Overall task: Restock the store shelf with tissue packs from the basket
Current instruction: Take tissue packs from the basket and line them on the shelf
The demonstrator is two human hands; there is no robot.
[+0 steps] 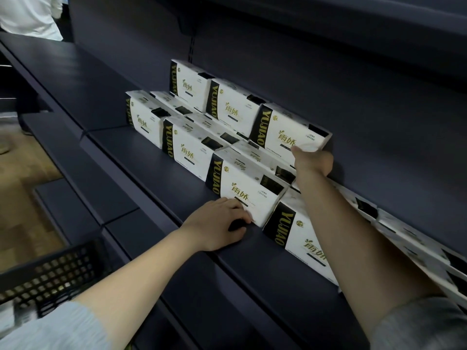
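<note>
A black basket (48, 276) with holes in its sides sits at the bottom left, and what is inside it is too blurry to tell. The tissue packs are white with black and gold ends, and they sit on a dark blue shelf (161, 188). Three packs stand in the back row on top of other packs, and four stand in the front row. More packs lie flat between and behind them, but some are hidden, so the full count cannot be told. The left hand (217, 223) rests on the shelf with curled fingers touching the bottom edge of the third front pack (242, 190). The right hand (312, 160) reaches up to the right pack of the back row (290, 130) and holds its bottom corner; the fingers are hidden behind the hand, so how they lie cannot be told. A person in a white top (30, 16) stands far off at the top left.
</note>
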